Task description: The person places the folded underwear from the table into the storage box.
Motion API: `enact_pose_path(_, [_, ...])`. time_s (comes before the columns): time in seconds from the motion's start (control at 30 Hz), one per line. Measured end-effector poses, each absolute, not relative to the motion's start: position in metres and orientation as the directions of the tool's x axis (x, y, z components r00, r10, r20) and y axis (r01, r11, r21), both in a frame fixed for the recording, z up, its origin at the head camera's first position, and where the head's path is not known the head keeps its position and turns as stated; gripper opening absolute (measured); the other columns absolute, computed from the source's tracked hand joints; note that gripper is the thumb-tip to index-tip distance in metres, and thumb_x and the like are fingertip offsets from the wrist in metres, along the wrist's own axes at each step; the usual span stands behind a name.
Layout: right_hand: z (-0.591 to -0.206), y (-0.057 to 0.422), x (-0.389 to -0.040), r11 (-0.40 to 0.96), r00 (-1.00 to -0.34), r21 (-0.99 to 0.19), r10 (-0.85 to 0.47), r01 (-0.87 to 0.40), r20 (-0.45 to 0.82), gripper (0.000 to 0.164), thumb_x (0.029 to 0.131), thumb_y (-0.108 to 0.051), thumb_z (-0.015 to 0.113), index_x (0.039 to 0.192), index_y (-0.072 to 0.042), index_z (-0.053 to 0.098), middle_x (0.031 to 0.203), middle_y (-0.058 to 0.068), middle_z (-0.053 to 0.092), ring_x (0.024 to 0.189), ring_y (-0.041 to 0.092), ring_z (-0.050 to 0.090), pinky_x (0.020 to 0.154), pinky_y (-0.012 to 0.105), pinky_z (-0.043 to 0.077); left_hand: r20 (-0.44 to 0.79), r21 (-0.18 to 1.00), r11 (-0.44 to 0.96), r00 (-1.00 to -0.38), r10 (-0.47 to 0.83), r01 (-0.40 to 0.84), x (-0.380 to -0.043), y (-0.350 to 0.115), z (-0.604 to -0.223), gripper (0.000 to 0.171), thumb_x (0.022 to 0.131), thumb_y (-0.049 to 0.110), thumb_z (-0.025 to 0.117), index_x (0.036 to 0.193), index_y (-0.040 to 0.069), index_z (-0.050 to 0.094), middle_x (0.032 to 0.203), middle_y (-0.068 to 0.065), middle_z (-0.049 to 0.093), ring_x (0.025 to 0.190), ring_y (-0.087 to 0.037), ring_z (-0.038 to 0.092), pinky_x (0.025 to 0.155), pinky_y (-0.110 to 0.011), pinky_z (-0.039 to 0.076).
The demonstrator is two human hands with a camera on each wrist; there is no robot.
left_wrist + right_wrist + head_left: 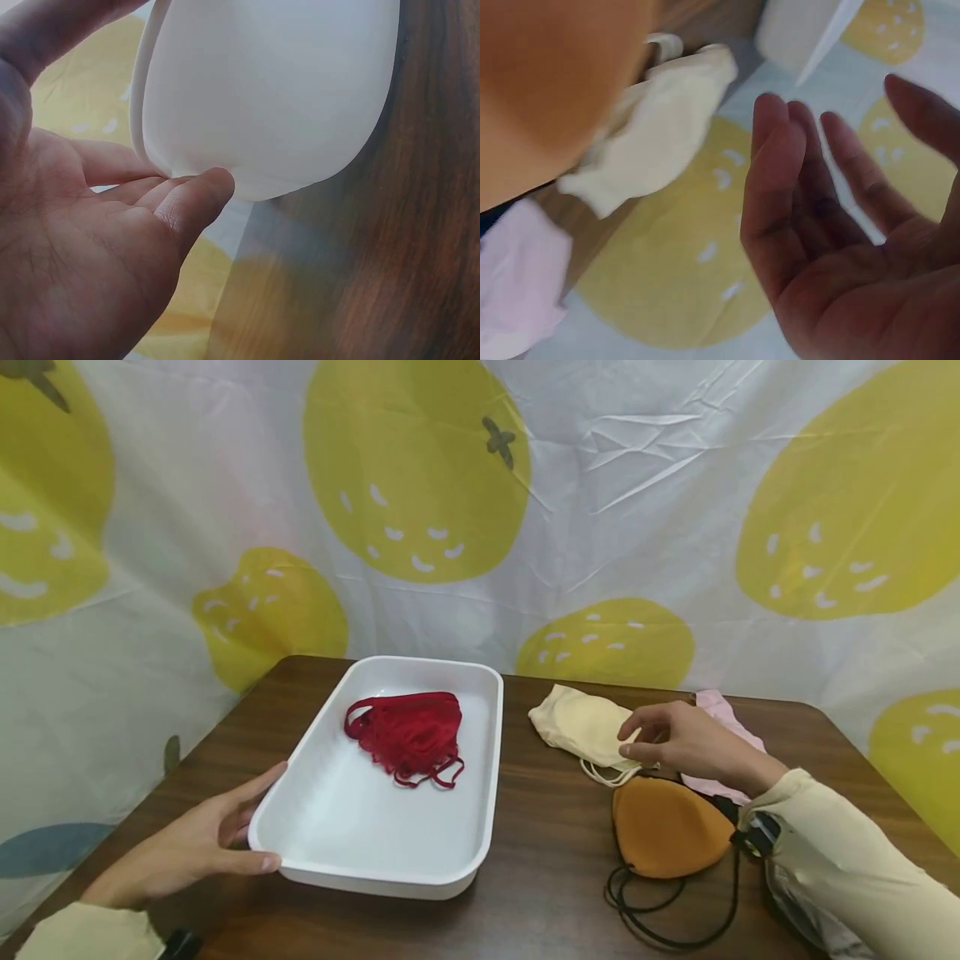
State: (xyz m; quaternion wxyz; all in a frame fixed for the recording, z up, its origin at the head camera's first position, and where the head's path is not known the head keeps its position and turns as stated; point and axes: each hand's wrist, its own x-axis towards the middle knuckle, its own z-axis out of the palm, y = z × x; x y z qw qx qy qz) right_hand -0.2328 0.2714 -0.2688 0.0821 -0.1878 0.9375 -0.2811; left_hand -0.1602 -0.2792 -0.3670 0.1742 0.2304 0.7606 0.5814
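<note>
The tray (390, 835), white and deep-sided, is on the left half of the desk (547, 835). The left hand (191, 842) grips its near left corner, thumb on the near rim and fingers along the left wall. Inside the tray, toward the far end, lies 1 red cloth (412, 727) with a frilled edge and thin straps spread on the tray floor.

Right of the tray, the right hand (693, 743) hovers by the right end of the cream cloth (577, 718), its fingers slightly bent, apart from the thumb and holding nothing. White cords trail from the near side of that cloth. Nearer the person is the orange piece (667, 827), its black cord looped toward the near edge. The pink cloth (727, 718) is partly hidden behind the right hand. Beyond the desk hangs a white sheet (450, 618) printed with yellow fruit.
</note>
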Motion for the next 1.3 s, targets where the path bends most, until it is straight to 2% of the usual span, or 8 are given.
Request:
enact_pose_path(0.3, [-0.292, 0.305, -0.237, 0.770, -0.919, -0.573, -0.387, -0.281, -0.070, 0.034, 0.094, -0.021, 0.070, 0.118, 0.002, 0.064, 0.098, 0.011, 0.073, 0.075, 0.015, 0.062, 0.061, 0.030, 0.055, 0.005, 0.964, 0.220, -0.830, 0.558, 0.153, -0.160, -0.277, -0.366, 0.103, 0.091, 0.001, 0.069, 0.160, 0.002, -0.008, 0.159, -0.041, 0.008, 0.124, 0.001, 0.058, 0.092, -0.022, 0.056])
enact_pose_path(0.47, [-0.300, 0.319, -0.241, 0.778, -0.915, -0.552, -0.398, -0.300, -0.064, 0.029, 0.093, -0.020, 0.071, 0.113, 0.000, 0.066, 0.096, 0.009, 0.074, 0.075, 0.012, 0.063, 0.059, 0.029, 0.054, 0.003, 0.963, 0.223, -0.830, 0.557, 0.153, -0.160, -0.278, -0.365, 0.103, 0.091, 0.001, 0.069, 0.160, 0.002, -0.008, 0.161, -0.040, 0.005, 0.124, 0.003, 0.056, 0.092, -0.021, 0.056])
enact_pose_path(0.73, [-0.312, 0.333, -0.240, 0.762, -0.922, -0.601, -0.373, -0.239, -0.106, 0.036, 0.090, -0.020, 0.075, 0.115, 0.004, 0.065, 0.100, 0.012, 0.073, 0.077, 0.010, 0.063, 0.059, 0.029, 0.054, -0.010, 0.960, 0.240, -0.838, 0.546, 0.145, -0.159, -0.278, -0.363, 0.103, 0.091, 0.003, 0.070, 0.160, 0.002, -0.007, 0.162, -0.039, 0.004, 0.124, 0.005, 0.055, 0.093, -0.020, 0.055])
enact_pose_path(0.93, [-0.319, 0.336, -0.239, 0.780, -0.920, -0.570, -0.379, -0.259, -0.100, 0.038, 0.087, -0.022, 0.078, 0.113, 0.002, 0.067, 0.104, 0.017, 0.073, 0.085, 0.017, 0.066, 0.062, 0.027, 0.054, -0.008, 0.963, 0.229, -0.834, 0.551, 0.142, -0.159, -0.278, -0.364, 0.103, 0.091, 0.002, 0.069, 0.160, 0.002, -0.008, 0.161, -0.039, 0.003, 0.124, 0.004, 0.056, 0.093, -0.020, 0.055])
enact_pose_path(1.1, [-0.321, 0.339, -0.239, 0.788, -0.894, -0.550, -0.421, -0.277, -0.153, 0.050, 0.085, -0.029, 0.080, 0.121, 0.002, 0.063, 0.115, 0.023, 0.068, 0.106, 0.033, 0.066, 0.077, 0.033, 0.057, -0.006, 0.963, 0.229, -0.833, 0.553, 0.145, -0.159, -0.278, -0.364, 0.103, 0.091, 0.002, 0.069, 0.160, 0.001, -0.008, 0.162, -0.039, 0.002, 0.124, 0.005, 0.056, 0.093, -0.020, 0.055])
enact_pose_path(1.2, [-0.322, 0.340, -0.239, 0.789, -0.885, -0.560, -0.423, -0.254, -0.194, 0.060, 0.083, -0.031, 0.082, 0.127, 0.002, 0.058, 0.118, 0.023, 0.066, 0.108, 0.035, 0.064, 0.079, 0.036, 0.057, -0.007, 0.962, 0.230, -0.833, 0.554, 0.145, -0.159, -0.279, -0.364, 0.103, 0.092, 0.002, 0.069, 0.160, 0.002, -0.008, 0.161, -0.039, 0.002, 0.124, 0.004, 0.056, 0.093, -0.020, 0.055])
enact_pose_path(1.3, [-0.324, 0.338, -0.238, 0.795, -0.893, -0.561, -0.402, -0.230, -0.204, 0.067, 0.080, -0.031, 0.085, 0.129, 0.003, 0.055, 0.112, 0.020, 0.068, 0.103, 0.030, 0.064, 0.077, 0.034, 0.056, -0.004, 0.962, 0.228, -0.831, 0.557, 0.149, -0.160, -0.279, -0.364, 0.103, 0.092, 0.002, 0.069, 0.160, 0.002, -0.009, 0.161, -0.040, 0.003, 0.124, 0.003, 0.056, 0.093, -0.021, 0.055])
